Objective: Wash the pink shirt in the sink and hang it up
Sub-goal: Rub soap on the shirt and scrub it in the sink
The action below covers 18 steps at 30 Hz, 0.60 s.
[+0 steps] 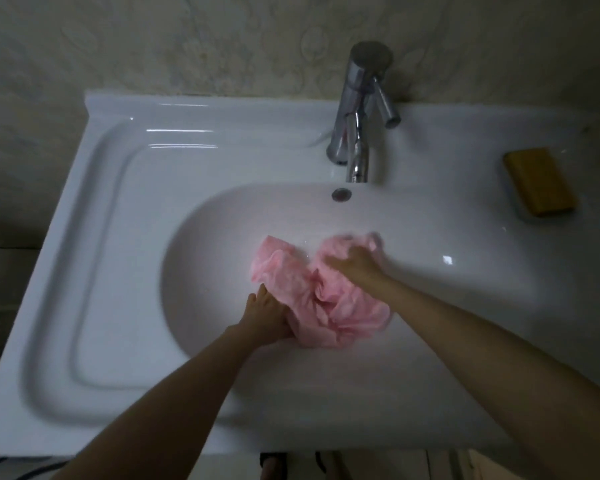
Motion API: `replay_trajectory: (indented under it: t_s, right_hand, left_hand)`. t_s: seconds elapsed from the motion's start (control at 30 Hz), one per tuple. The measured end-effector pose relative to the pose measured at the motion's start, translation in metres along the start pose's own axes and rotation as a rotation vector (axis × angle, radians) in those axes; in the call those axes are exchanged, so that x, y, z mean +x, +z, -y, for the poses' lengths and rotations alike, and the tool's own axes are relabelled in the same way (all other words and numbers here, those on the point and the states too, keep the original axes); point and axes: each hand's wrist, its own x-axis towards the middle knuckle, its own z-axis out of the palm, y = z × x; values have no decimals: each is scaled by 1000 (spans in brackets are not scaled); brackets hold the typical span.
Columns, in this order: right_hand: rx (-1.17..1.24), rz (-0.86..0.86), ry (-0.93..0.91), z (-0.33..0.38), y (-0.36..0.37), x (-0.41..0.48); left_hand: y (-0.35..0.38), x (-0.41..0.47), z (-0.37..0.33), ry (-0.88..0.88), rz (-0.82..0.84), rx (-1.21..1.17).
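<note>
Motion-blurred right hand (354,263) on pink shirt (291,275), left hand (267,317) partly hidden by it, feet (274,467) cut off below.
</note>
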Motion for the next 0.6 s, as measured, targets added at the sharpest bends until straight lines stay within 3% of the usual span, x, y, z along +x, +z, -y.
replay_trajectory:
  t_s: [0.1, 0.17, 0.2, 0.23, 0.27, 0.3, 0.37, 0.43, 0.53, 0.57, 0.6]
  right_hand:
    - [24, -439, 89, -4, -50, -1]
    - [-140, -619, 252, -17, -63, -4]
    - [-240, -655, 293, -21, -61, -9]
    - [-247, -642, 327, -19, -56, -13]
    - [-195, -577, 351, -12, -47, -15]
    - [-118, -465, 368, -4, -35, -16]
    - [-22, -246, 377, 16, -7, -16]
    - [-204, -55, 302, 25, 16, -17]
    - [-548, 8, 105, 10, 18, -13]
    - [-525, -2, 17, 0, 13, -10]
    - [-456, 23, -64, -3, 4, -13]
  left_hand:
    - [-27, -1, 2, -67, 76, -182]
    - [-39, 0, 6, -80, -86, -248]
    - [-43, 0, 5, -27, -260, -255]
    - [-43, 2, 2, 86, -386, -292]
    - [-42, 3, -3, 196, -395, -308]
    - [-41, 3, -12, 281, -277, -257]
    - [-31, -1, -36, 388, -10, 63]
    - [-27, -3, -54, 501, 90, 225]
    - [-30, -5, -53, 523, 54, 90]
    - [-30, -6, -49, 467, -3, -34]
    - [-27, -4, -41, 407, -174, -97]
